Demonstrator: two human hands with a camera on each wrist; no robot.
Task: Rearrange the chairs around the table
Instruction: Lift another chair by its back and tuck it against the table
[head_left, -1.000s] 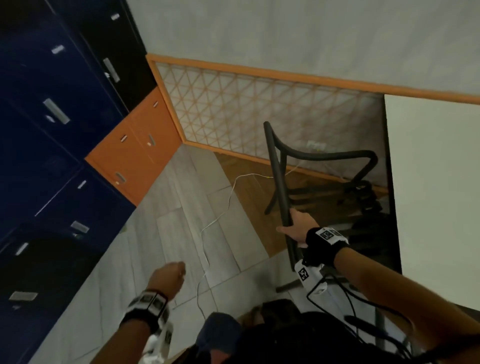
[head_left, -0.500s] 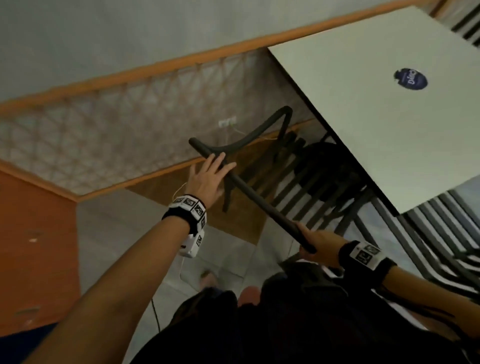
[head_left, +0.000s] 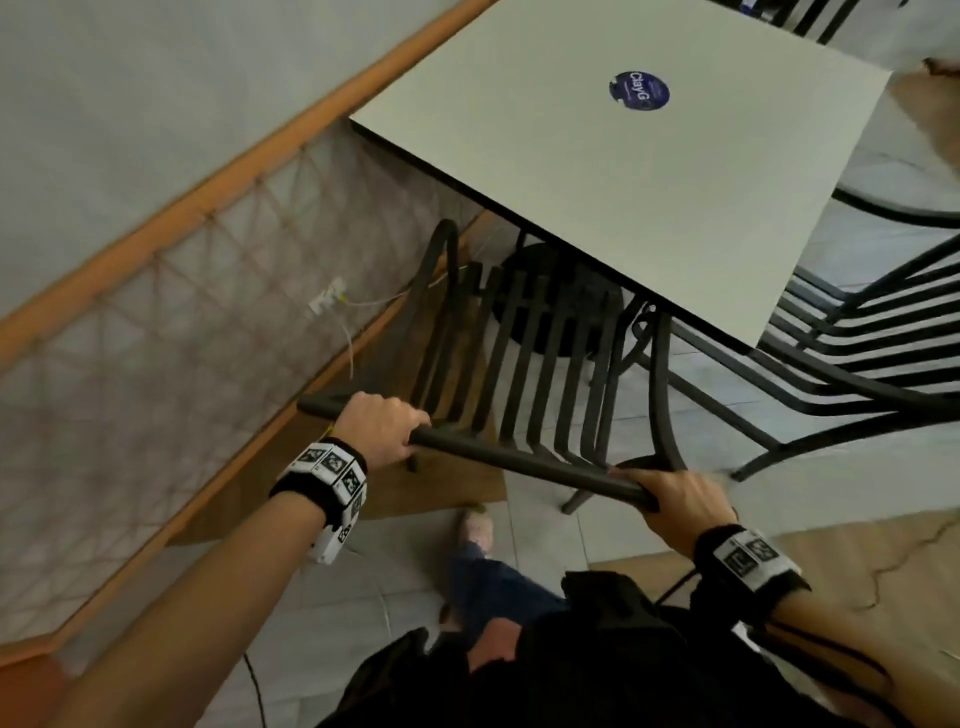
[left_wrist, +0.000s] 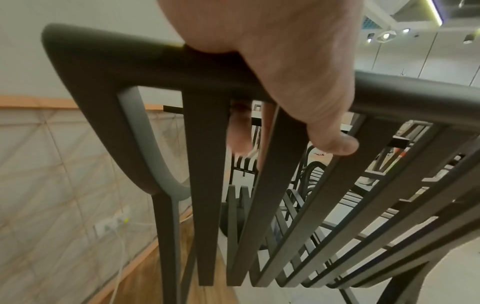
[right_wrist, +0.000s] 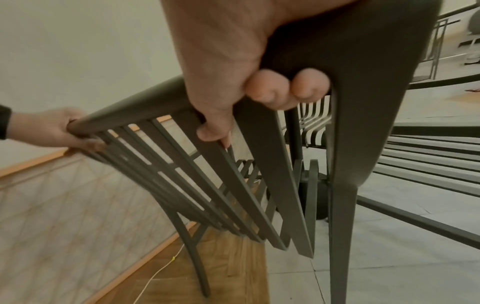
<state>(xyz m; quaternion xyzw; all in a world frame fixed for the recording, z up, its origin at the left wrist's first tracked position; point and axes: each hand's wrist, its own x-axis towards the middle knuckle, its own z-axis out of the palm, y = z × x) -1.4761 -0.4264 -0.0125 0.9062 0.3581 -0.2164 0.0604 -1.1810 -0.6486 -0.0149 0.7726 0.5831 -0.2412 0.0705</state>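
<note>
Both hands grip the top rail of the dark slatted chair (head_left: 540, 364): the left hand (head_left: 384, 428) wraps it near one corner, the right hand (head_left: 675, 499) near the other, fingers curled under. Holding both ends likely keeps the chair from twisting while it is steered. Beyond the grip, its seat sits tucked under the table (head_left: 649, 171).
</note>
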